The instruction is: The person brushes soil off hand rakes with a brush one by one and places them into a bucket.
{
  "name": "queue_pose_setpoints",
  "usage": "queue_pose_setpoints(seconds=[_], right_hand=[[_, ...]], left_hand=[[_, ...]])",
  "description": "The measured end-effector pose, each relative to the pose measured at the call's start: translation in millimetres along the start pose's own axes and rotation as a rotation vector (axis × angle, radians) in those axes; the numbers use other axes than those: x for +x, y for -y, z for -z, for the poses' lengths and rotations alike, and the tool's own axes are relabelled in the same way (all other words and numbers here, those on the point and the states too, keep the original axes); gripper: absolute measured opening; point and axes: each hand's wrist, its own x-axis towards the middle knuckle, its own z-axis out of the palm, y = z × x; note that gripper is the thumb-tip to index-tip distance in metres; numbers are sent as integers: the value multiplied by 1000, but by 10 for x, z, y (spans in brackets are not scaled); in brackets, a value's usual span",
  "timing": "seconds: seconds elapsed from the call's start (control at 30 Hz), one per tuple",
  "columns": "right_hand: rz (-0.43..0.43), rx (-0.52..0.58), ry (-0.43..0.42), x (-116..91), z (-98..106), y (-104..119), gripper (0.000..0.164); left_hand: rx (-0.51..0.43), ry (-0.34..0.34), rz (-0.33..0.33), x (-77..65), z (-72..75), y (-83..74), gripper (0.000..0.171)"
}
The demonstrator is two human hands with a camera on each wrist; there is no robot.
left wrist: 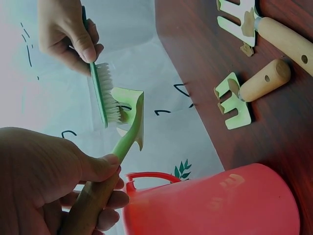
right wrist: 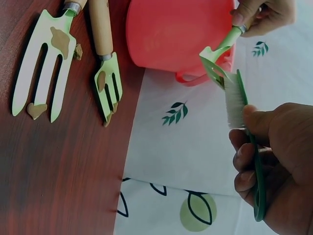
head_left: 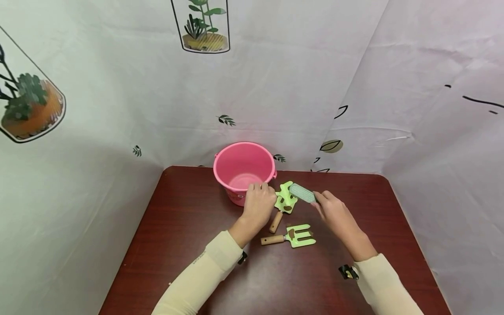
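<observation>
My left hand grips the wooden handle of a small garden tool, its light-green metal head bent and notched, with some brown dirt on it. My right hand holds a green scrubbing brush by its handle. In the left wrist view the white bristles touch the tool's head. Both are held up by the pink bucket. On the table lie a larger light-green garden fork and a smaller fork, both wooden-handled and marked with brown patches.
The dark red-brown table has its back edge against a white cloth printed with plants. The bucket stands upright near that edge, and its inside shows no contents. A brown crumb lies beside the larger fork.
</observation>
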Motion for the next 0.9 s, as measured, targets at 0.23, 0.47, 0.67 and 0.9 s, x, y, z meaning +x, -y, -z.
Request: queue_pose_setpoints(seconds=[0.23, 0.47, 0.67, 0.9], right_hand=[[-10, -1, 12, -25, -3, -24, 34], [13, -14, -27, -54, 22, -59, 35], [18, -15, -31, -63, 48, -84, 35], [14, -20, -38, -65, 46, -82, 35]], left_hand=[[-5, 9, 0, -32, 2, 5, 12], [-31, -2, 3, -35, -2, -5, 10], [-43, 38, 3, -22, 5, -17, 14], [-38, 56, -5, -23, 16, -18, 15]])
